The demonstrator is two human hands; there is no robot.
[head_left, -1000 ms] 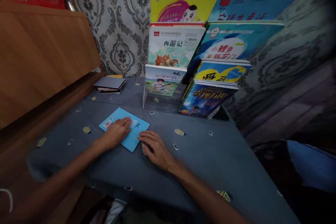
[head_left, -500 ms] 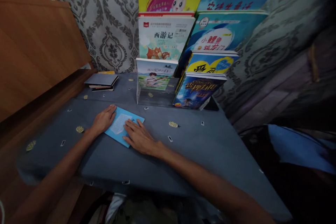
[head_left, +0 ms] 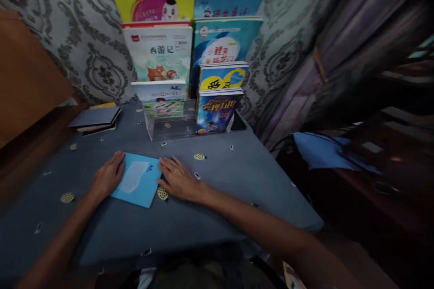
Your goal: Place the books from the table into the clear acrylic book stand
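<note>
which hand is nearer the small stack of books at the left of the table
Left: the left hand is on the near side of the stack; the right hand is farther off, to its right.

Bare left hand (head_left: 107, 176), bare right hand (head_left: 179, 179); slender bare forearms (head_left: 251, 217). Dark, dim cloth clothing (head_left: 195, 275) at six o'clock.

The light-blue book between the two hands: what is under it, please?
Around the light-blue book, the patterned tablecloth shows; directly beneath it, the surface is covered and cannot be seen.
</note>
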